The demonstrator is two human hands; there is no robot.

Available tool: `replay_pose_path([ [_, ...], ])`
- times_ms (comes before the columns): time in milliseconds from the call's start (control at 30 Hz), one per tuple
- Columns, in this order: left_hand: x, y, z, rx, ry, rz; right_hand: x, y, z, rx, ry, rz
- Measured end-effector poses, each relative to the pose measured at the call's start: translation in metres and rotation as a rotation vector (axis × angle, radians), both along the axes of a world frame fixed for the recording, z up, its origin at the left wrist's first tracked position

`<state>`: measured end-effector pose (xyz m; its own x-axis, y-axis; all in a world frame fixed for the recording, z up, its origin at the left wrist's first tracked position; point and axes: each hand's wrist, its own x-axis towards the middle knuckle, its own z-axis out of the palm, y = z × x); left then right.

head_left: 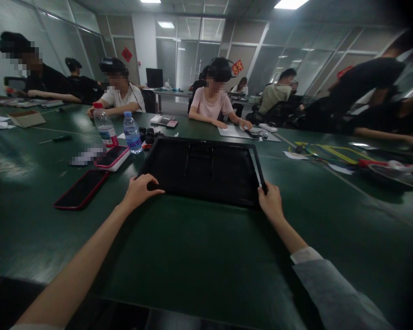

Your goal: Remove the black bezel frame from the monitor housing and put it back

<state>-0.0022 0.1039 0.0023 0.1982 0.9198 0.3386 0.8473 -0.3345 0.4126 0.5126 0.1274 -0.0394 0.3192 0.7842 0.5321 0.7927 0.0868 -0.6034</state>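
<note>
The panel (200, 172) lies over the worktop (199, 256) between the right grip (271, 198), clasping its near right corner, and the left grip (141, 189), thumb and fingers apart at the near left; whether they pinch, I cannot tell. Uneven lifting could slip that corner; a leftward swing could topple the bottle (132, 135) beyond the left grip.

So the left hand (141, 189) is curling around the near left corner of a black panel (201, 172), can't really tell how firmly, while the right hand (271, 200) is gripping its near right corner. A red-cased phone (81, 189) is lying left of the left hand, a blue-capped bottle (133, 136) is standing beyond that hand, and yellow cables (330, 154) are sprawling past the right one.
</note>
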Motion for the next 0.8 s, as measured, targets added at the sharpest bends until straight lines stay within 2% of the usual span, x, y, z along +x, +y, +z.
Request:
replay_pose_path([
  [167, 0.002, -0.004, 0.003, 0.047, 0.058, -0.007, 0.002, 0.005, -0.004, -0.043, 0.042, 0.019],
  [267, 0.003, -0.004, -0.001, 0.056, 0.047, 0.084, 0.004, 0.006, -0.005, -0.062, 0.063, 0.01],
  [400, -0.002, 0.006, -0.012, -0.007, -0.083, 0.186, 0.007, 0.009, -0.009, -0.06, 0.101, 0.04],
  [567, -0.013, 0.016, -0.018, 0.073, -0.306, 0.27, 0.007, 0.011, -0.013, -0.02, 0.102, 0.09],
  [667, -0.016, 0.017, -0.018, 0.049, -0.318, 0.356, 0.004, 0.01, -0.011, -0.031, 0.104, 0.099],
  [800, -0.02, 0.018, -0.017, -0.028, -0.304, 0.379, 0.0, 0.007, -0.006, -0.024, 0.124, 0.111],
])
